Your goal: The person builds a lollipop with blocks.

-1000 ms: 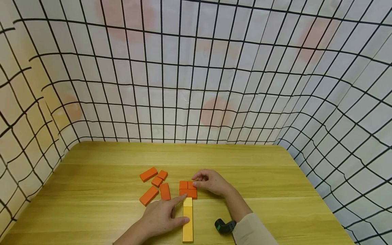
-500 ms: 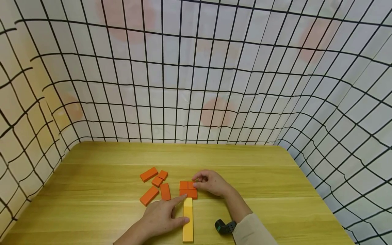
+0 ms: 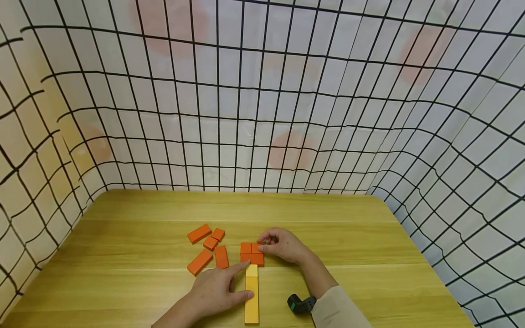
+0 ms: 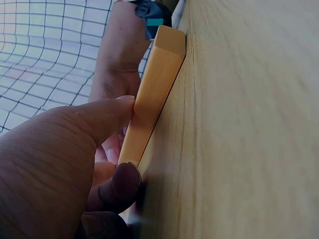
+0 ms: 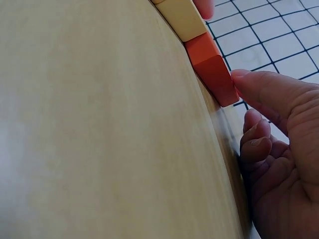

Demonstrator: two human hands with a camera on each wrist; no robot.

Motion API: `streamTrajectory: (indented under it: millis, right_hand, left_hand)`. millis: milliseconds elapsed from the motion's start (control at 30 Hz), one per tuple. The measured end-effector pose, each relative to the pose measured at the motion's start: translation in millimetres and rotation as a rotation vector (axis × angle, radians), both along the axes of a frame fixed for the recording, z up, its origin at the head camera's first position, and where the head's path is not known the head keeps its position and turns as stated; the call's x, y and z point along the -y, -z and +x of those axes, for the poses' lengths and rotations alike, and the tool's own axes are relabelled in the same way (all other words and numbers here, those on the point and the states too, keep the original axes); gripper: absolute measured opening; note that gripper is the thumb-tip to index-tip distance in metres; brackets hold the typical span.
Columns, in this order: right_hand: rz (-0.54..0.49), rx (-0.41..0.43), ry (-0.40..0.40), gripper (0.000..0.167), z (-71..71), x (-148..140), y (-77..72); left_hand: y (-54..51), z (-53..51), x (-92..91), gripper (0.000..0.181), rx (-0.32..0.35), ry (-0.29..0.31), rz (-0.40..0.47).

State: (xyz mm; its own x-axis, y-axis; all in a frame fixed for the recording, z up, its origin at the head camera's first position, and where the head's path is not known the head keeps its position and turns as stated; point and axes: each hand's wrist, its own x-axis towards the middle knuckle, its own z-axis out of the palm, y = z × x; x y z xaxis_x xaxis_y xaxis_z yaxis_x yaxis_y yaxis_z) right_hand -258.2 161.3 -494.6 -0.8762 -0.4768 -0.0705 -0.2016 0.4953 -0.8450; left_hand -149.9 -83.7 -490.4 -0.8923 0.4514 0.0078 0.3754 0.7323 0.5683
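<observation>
Orange blocks (image 3: 255, 258) | one part-hidden by right hand (image 3: 283, 245), grip unclear | left hand (image 3: 214, 290), forefinger outstretched, thumb touching yellow block (image 3: 252, 310)

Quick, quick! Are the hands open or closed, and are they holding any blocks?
Left hand: open, thumb touching the long yellow block.
Right hand: open, fingers loosely curled, thumb touching a small orange block.

No readable words, numbers, brands or signs anywhere in view.
</observation>
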Motion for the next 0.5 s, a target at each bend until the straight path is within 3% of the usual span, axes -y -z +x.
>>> streamTrajectory:
  millis: [500]
  right_hand:
    - [-0.010, 0.025, -0.021, 0.024, 2.7, 0.2, -3.6]
  left_hand:
    - [-1.4, 1.5, 0.8, 0.073, -0.012, 0.008, 0.015]
